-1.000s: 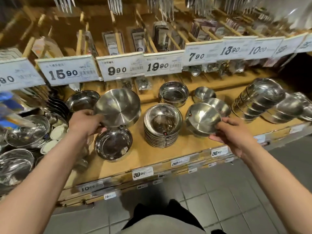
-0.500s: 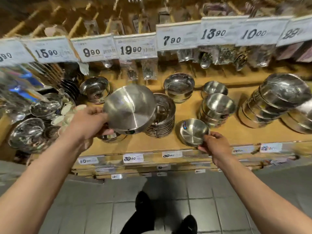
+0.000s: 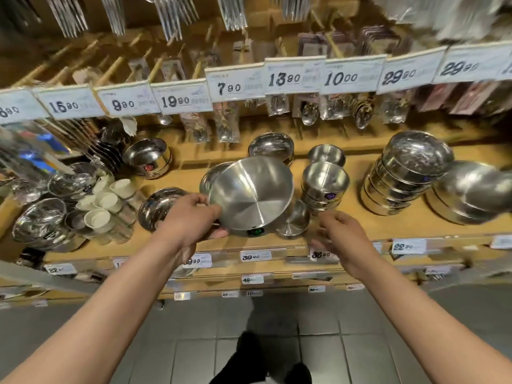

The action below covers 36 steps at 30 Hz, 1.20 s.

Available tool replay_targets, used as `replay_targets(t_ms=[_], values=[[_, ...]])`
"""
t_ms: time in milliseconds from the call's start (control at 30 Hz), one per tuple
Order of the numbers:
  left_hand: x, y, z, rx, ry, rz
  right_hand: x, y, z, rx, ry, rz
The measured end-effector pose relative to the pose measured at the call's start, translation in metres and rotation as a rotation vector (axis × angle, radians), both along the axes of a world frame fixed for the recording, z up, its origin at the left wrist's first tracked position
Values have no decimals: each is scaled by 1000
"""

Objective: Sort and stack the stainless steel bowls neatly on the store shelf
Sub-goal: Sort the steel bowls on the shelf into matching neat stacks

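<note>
Nearest to the camera are the grey floor tiles and the person's dark shoes. Two bare forearms reach up from the lower corners toward the wooden shelf.

The left hand grips the rim of a large steel bowl. The thumb lies below the rim and the fingers curl over its upper edge. The bowl is tilted, with its brushed underside turned toward the camera, and it is held above the front part of the shelf. A small green sticker shows at its lower edge.

The right hand is blurred. Its fingers are loosely spread and hold nothing, and it hovers over the front edge of the shelf. Just left of it, a small steel bowl is on the shelf, partly hidden behind the large bowl.

Behind the large bowl the rim of a stack of wide bowls is visible. To the right stands a stack of small deep bowls, and further right two leaning stacks of bigger bowls. At the left are white cups and more steel dishes.

Farther back hangs a row of price tags, and packed spoons hang behind them.
</note>
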<state>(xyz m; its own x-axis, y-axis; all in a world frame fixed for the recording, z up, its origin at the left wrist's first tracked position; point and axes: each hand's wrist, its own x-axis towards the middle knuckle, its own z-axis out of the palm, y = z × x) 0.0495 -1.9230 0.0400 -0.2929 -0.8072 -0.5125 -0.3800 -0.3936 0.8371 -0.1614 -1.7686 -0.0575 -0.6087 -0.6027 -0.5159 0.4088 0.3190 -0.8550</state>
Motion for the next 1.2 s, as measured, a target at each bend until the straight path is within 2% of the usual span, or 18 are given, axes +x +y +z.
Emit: replay_targets(t_ms=[100,167,400,500,633,733,967,1200], values=[[-36,13,3,-13,13,-100,-7,27,53,-209,-72,43],[-62,21,6,-22,15,-184,-17,44,84,-268,-42,12],[-162,64,29,-6,116,-528,-69,118,126,-178,164,-227],[-203,100,31,1,170,-571,-99,155,130,-133,205,-343],[-259,148,24,39,241,-616,-154,203,125,-115,211,-390],[-306,179,14,-51,220,-653,-215,227,113,-82,198,-382],[-419,220,-34,-202,10,-436,-357,228,69,-26,164,-153],[-447,232,-74,-216,-49,-212,-409,197,30,-9,101,-2]])
